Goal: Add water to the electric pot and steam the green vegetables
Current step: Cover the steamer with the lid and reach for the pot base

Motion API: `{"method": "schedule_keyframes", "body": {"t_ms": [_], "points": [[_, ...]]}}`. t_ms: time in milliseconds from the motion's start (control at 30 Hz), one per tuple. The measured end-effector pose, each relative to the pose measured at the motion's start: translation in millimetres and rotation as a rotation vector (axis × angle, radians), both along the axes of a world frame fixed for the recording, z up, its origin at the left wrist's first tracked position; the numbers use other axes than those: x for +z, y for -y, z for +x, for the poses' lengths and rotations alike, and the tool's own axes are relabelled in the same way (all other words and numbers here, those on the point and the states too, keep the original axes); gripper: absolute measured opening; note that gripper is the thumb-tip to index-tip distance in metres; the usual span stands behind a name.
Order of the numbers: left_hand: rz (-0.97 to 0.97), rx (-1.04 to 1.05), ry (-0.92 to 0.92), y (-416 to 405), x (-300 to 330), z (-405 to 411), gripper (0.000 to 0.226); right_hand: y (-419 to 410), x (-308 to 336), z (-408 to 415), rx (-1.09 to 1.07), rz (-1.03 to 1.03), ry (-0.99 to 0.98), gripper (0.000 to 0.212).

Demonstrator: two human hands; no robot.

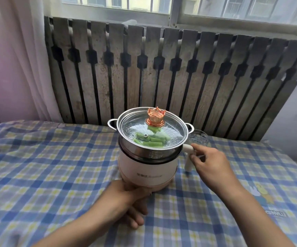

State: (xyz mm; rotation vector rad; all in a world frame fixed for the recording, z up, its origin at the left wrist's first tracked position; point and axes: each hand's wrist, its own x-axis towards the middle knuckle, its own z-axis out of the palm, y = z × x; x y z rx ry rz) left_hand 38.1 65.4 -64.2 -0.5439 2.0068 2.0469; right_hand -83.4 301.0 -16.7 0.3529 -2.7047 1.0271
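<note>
electric pot (146,168) upright, handle (188,155) pointing right, right hand (209,162) loosely touching it, left hand (135,198) cupping base

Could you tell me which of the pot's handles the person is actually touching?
The long white side handle, touched by the right hand. The steamer's two small metal loop handles are untouched.
</note>
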Motion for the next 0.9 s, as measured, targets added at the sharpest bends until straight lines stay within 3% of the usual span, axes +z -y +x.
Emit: {"method": "schedule_keyframes", "body": {"t_ms": [233,367,533,900], "points": [[-0.147,0.107,-0.083,-15.0,-12.6,0.5,0.051,2.0,-4.0,-2.2,-0.02,0.014,-0.017,0.038],[-0.187,0.115,-0.097,-17.1,-10.0,-0.8,0.043,2.8,-4.4,-0.6,-0.022,-0.009,-0.029,0.04],[-0.248,0.12,-0.094,-18.7,-12.0,0.6,0.05,5.9,-3.3,3.9,-0.046,-0.019,-0.039,0.039],[-0.113,0.13,-0.066,-11.5,-16.1,-3.7,0.034,6.8,-1.0,6.8,-0.043,-0.028,-0.042,0.039]]}}
